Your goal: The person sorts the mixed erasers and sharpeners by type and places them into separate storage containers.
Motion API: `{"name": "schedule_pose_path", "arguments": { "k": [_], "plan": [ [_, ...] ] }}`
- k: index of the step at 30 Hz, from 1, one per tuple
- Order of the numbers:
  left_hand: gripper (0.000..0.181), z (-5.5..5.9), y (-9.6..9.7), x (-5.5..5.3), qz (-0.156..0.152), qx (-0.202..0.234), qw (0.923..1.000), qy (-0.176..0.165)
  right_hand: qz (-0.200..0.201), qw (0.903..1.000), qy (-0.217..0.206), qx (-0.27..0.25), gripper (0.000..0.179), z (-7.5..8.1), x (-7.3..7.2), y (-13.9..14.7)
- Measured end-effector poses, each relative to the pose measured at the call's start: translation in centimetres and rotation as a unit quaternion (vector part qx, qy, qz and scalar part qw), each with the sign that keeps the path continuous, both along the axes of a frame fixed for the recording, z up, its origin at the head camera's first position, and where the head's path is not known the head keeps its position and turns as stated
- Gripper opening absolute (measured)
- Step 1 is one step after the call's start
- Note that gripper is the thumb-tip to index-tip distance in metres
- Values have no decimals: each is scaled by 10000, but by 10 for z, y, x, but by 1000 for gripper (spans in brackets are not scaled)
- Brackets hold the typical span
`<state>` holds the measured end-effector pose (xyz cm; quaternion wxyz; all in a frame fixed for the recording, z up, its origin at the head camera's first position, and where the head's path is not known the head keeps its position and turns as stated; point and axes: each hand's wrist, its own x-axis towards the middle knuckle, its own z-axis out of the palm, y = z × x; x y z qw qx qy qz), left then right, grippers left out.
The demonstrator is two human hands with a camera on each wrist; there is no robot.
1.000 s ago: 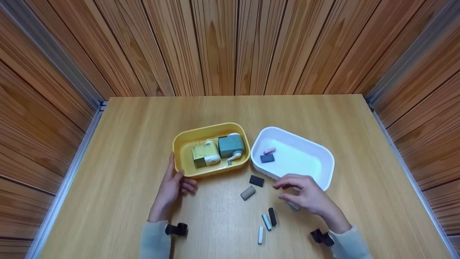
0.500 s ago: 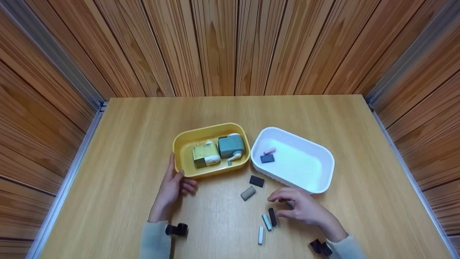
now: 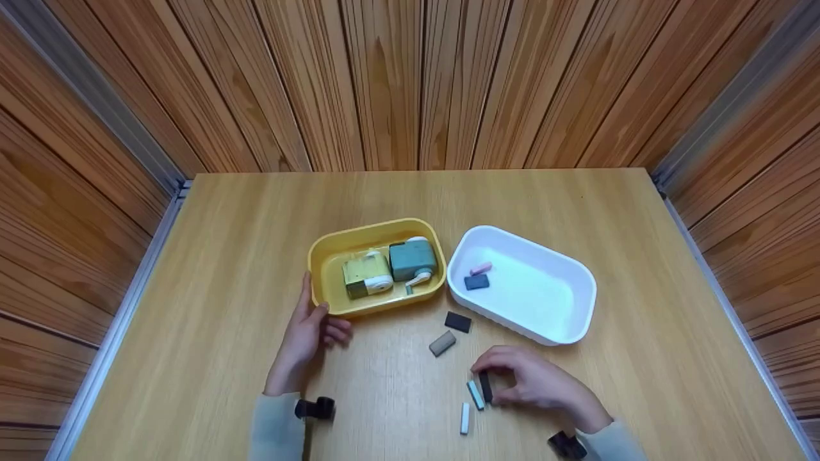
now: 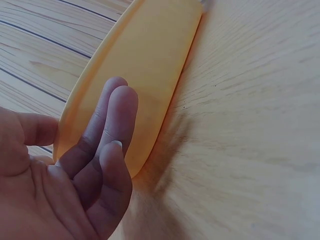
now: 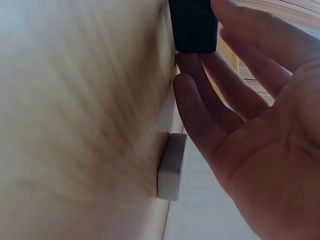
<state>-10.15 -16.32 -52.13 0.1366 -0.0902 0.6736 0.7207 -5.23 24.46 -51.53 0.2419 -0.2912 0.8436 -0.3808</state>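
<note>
My left hand (image 3: 306, 333) grips the front left corner of the yellow tray (image 3: 315, 256), thumb at its rim. In the left wrist view several fingers of that hand lie loosely beside the tray's wall (image 4: 145, 55). Two crank pencil sharpeners, one yellow-green (image 3: 360, 272) and one teal (image 3: 411, 259), lie inside. Low over the table, my right hand (image 3: 538, 381) pinches a black eraser (image 3: 485, 386) between thumb and fingertips. The right wrist view shows this black eraser (image 5: 194, 25) from its end. Beside it lies a light blue eraser (image 3: 475, 395), and a whitish one (image 3: 464, 418) is nearer me.
A white tray (image 3: 586, 285) at the right holds a pink eraser (image 3: 480, 269) and a dark blue one (image 3: 476, 282). A black block (image 3: 458, 322) and a grey one (image 3: 442, 344) lie before the trays. Near the right palm is a pale block (image 5: 171, 170). Wooden walls enclose the table.
My right hand has moved from the white tray's front edge toward me and left, and now has the black eraser between its fingers. The left hand and both trays stay put.
</note>
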Motion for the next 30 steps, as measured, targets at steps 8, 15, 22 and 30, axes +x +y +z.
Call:
{"name": "schedule_pose_path", "arguments": {
  "k": [8,15,22,30],
  "plan": [
    [65,2,1,-1,-4,14,10000,-78,82,10000,54,13,47,-3,-1,-1],
    [65,1,1,-1,38,44,10000,-53,45,10000,4,-68,42,-3,-1,1],
    [65,-2,3,-2,60,113,9999,-15,-91,9997,-210,-109,41,-2,-1,5],
    [65,-2,1,-2,79,178,9998,-4,-185,9995,99,-248,44,6,-3,8]
  ]
}}
